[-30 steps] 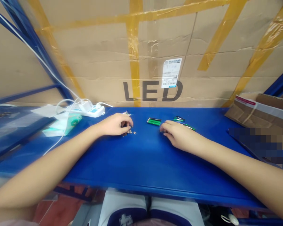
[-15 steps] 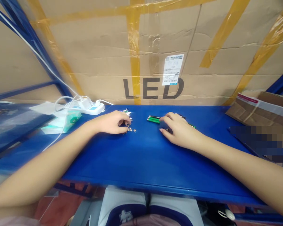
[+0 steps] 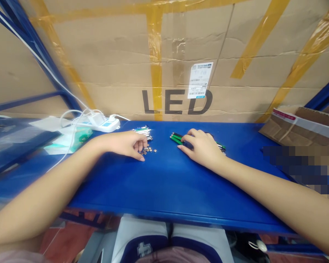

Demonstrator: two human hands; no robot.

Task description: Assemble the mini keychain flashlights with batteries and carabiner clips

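Observation:
My left hand [image 3: 126, 143] is by the pens at the middle left of the blue table, its thumb apart from its curled fingers. Just beyond its fingertips lie several small round metal pieces [image 3: 147, 150]. A row of silvery pens [image 3: 144, 131] lies behind that hand and is partly covered by it. My right hand [image 3: 201, 148] lies over a bunch of green and black pens [image 3: 176, 138], thumb on the near side and fingers curled over the far side. Pen ends show on both sides of it; the middle is hidden.
A large cardboard box [image 3: 117, 54] marked LED stands upright behind the blue table [image 3: 142, 193]. At the back left are a white power strip [image 3: 109, 125] with cables and a green-white packet [image 3: 83, 135]. An open carton [image 3: 298, 128] stands at the right.
My left hand has shifted slightly left, its thumb moving away from the fingers and uncovering more metal pieces and pens. The pens under my right hand now lie more slanted.

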